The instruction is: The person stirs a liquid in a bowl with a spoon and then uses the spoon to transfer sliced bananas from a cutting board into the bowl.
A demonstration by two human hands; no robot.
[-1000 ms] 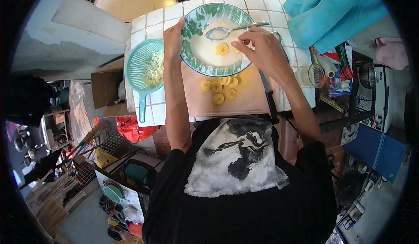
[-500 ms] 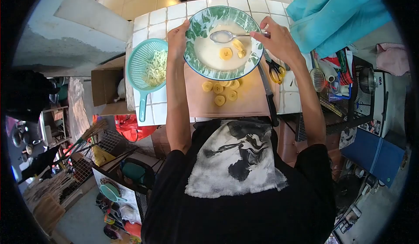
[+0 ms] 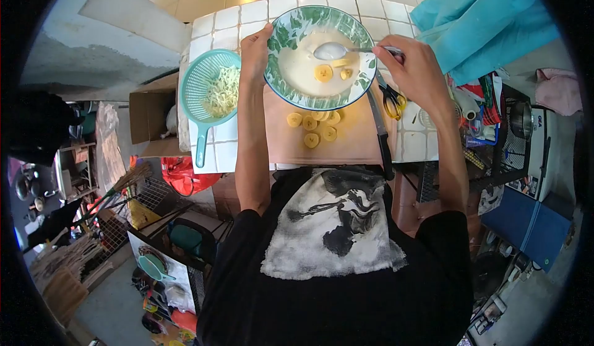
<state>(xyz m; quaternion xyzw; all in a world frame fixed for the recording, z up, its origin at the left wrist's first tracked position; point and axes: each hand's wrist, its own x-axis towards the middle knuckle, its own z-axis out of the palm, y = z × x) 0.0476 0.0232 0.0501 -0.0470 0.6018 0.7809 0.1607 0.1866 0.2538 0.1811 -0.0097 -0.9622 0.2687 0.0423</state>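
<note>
My left hand [image 3: 254, 52] grips the left rim of a green-and-white enamel bowl [image 3: 286, 85], which holds a pale, creamy batter [image 3: 300, 67]. Several yellow banana slices [image 3: 323, 73] sit in the batter. A metal spoon [image 3: 331, 51] is pinched by its handle in my right hand [image 3: 413, 67] at the bowl's right side, its head over the batter. Below the bowl, more banana slices [image 3: 310, 140] lie on a pinkish cutting board [image 3: 284, 151]. A knife [image 3: 380, 132] with a black handle rests along the board's right edge.
A turquoise strainer [image 3: 193, 92] with pale shreds [image 3: 223, 92] stands left on the white tiled table [image 3: 408, 142]. Scissors [image 3: 391, 103] with yellow-and-black handles lie right of the knife. Turquoise cloth [image 3: 482, 24] hangs at the far right corner. A cardboard box [image 3: 143, 120] is at the left.
The spoon has shifted slightly right with my right hand, and its head looks whiter. Banana slices in the bowl sit a little differently. My left hand keeps its hold on the rim.
</note>
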